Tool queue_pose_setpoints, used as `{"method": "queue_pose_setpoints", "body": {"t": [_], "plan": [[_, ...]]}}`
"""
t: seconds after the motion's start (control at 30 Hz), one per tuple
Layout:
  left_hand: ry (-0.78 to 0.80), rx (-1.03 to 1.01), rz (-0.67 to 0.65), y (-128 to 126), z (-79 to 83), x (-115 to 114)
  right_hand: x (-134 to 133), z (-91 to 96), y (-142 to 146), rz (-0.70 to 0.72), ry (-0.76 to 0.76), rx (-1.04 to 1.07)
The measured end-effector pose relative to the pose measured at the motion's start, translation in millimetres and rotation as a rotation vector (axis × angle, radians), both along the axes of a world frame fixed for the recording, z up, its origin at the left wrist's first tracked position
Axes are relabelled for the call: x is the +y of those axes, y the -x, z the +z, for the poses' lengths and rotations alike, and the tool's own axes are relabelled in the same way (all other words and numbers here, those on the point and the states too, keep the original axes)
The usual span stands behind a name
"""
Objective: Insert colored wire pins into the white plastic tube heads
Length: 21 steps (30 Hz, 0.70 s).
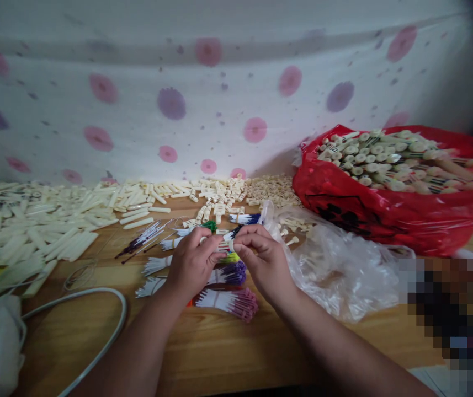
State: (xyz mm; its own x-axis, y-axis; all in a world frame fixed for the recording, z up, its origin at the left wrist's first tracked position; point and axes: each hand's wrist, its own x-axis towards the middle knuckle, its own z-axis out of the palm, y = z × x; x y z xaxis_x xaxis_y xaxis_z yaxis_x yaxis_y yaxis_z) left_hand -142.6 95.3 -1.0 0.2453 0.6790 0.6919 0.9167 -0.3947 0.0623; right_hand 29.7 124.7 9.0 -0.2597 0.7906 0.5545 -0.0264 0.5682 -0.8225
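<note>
Between my two hands is a cream slotted pen part (224, 246) with thin coloured strips showing in its slots. My left hand (191, 262) has its fingers closed round one end. The thumb and forefinger of my right hand (264, 258) pinch the other end. Beneath and around them lie bundles of thin white pen refills with coloured ends: a pink bundle (244, 304), a purple bundle (233, 273) and a blue bundle (249, 219). A green-tipped bundle (208, 225) is just beyond my left hand. Yellow tips (232, 257) show between my hands.
Cream pen barrels (46, 220) are heaped at the left, slotted pen pieces (223, 193) at the back. A red plastic bag (368, 212) full of assembled pens stands at right, behind a clear bag (344, 270). Loose dark-tipped refills (143, 240) and a pale cable (122, 314) lie leftward.
</note>
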Motion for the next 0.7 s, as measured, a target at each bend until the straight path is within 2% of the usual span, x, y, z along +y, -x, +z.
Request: {"method": "queue_pose_setpoints", "body": {"t": [0.13, 0.23, 0.3, 0.4, 0.5, 0.6, 0.7], "plan": [[0.016, -0.079, -0.039, 5, -3.0, 5, 4, 6.3, -8, 0.152, 0.001, 0.004], [0.022, -0.229, -0.075, 9, -4.9, 10, 7, 9.5, -24, 0.177, -0.054, -0.042], [0.002, -0.351, -0.050, 9, -5.0, 12, 3, 7.1, -36, 0.177, -0.094, -0.231], [-0.017, -0.485, -0.018, 6, -3.6, 14, -16, -3.7, -46, 0.225, -0.130, -0.700], [0.020, -0.502, -0.080, 1, -2.2, 13, -34, -17.3, -50, 0.217, -0.161, -0.966], [0.038, -0.514, -0.100, 0, -1.1, 11, -37, -23.7, -54, 0.252, -0.179, -0.953], [0.030, -0.556, -0.052, 4, -0.6, 11, -26, -21.2, -50, 0.286, -0.206, -0.907]]}}
